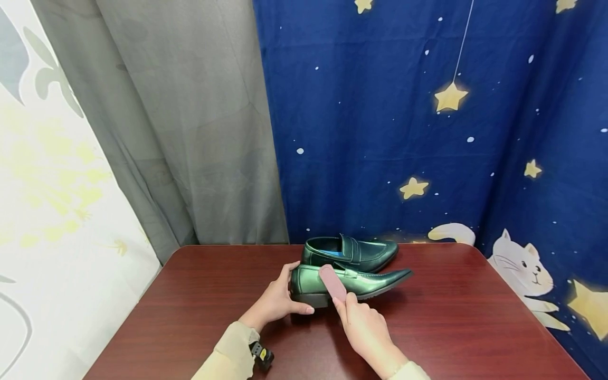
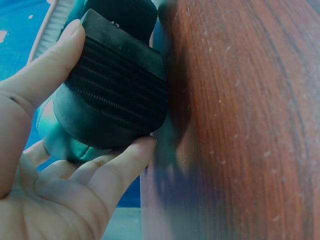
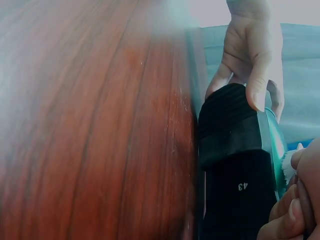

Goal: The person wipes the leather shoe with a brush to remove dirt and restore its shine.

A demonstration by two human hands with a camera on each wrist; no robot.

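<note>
Head view, left grip (image 1: 275, 302) holding green shoe (image 1: 309, 278), right grip (image 1: 366, 326) clasping brush (image 1: 333, 284), far shoe (image 1: 372, 253) partly hidden

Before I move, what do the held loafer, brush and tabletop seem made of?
Held loafer: probably real or imitation leather, smooth, glossy green; ribbed black heel, likely rubber. Brush: matte pink back, perhaps plastic or painted wood; whitish bristles, possibly synthetic. Tabletop: reddish sheen and streaky grain suggest wood or laminate.
</note>
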